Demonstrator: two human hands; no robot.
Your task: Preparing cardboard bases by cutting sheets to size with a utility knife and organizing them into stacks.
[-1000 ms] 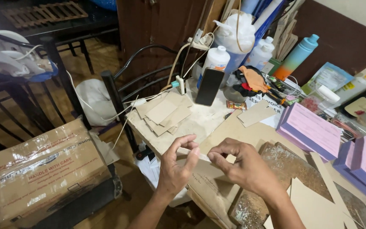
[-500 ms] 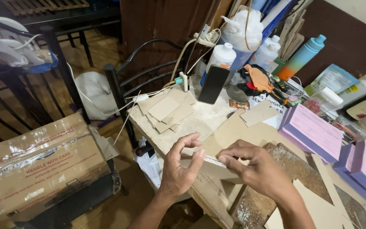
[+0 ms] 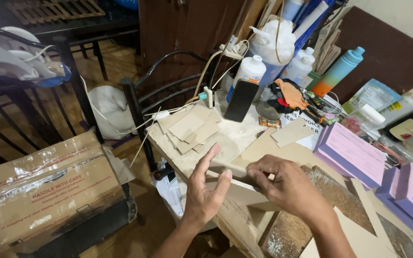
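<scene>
Holding a thin strip of cardboard (image 3: 230, 171) between them, the two hands meet over the near left corner of the table (image 3: 225, 138). The strip's long axis runs left to right and a little downward, from the left hand (image 3: 205, 191) across to the right hand (image 3: 283, 184). The left hand stands on edge, palm facing right, fingers stretched and spread, so it is mostly open; only its thumb tip and a fingertip touch the strip's left end. The right hand is curled, its fingers pinched on the strip's right end, with the back of the hand toward the camera. Both hands are equally close, one at each end. Beyond them, toward the far left corner, lies a loose pile of cardboard pieces (image 3: 190, 129), well apart from the strip, with a dark phone (image 3: 241, 100) propped upright just beside it.
</scene>
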